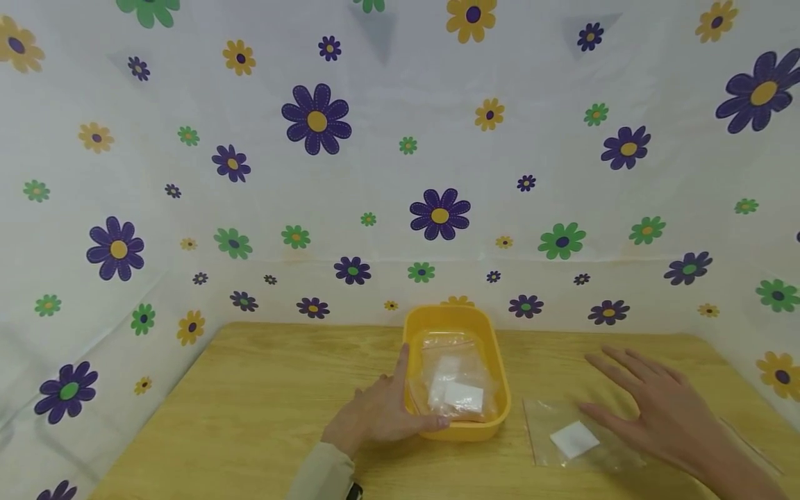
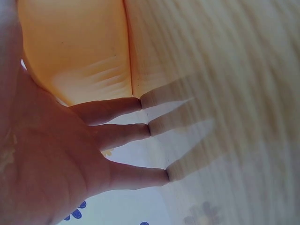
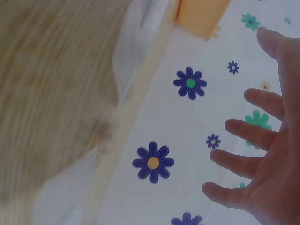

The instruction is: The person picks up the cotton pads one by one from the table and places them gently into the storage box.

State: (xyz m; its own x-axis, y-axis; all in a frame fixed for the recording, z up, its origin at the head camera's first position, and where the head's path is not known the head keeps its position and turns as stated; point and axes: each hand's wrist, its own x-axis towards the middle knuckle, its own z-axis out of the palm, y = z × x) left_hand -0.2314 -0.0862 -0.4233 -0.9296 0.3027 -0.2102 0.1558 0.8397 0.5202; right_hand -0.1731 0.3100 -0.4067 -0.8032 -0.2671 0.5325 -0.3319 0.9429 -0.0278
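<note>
A yellow plastic bin (image 1: pixel 459 432) stands on the table, with clear zip bags (image 1: pixel 459 371) and white pieces inside. At its near left corner is my left hand (image 1: pixel 381 410), thumb along the front rim and index finger along the left side. Three straight fingers (image 2: pixel 136 176) of that hand reach down to the tabletop beside the bin (image 2: pixel 75 47) in the left wrist view. My right hand (image 1: pixel 662 410) hovers with spread fingers over a clear zip bag (image 1: pixel 540 444) holding a white square (image 1: pixel 575 439). Nothing is in its grasp.
Another clear bag's edge (image 1: pixel 750 444) shows beyond my right wrist. The wooden table (image 1: pixel 250 403) is enclosed at the back and sides by a white sheet (image 1: pixel 375 173) printed with flowers.
</note>
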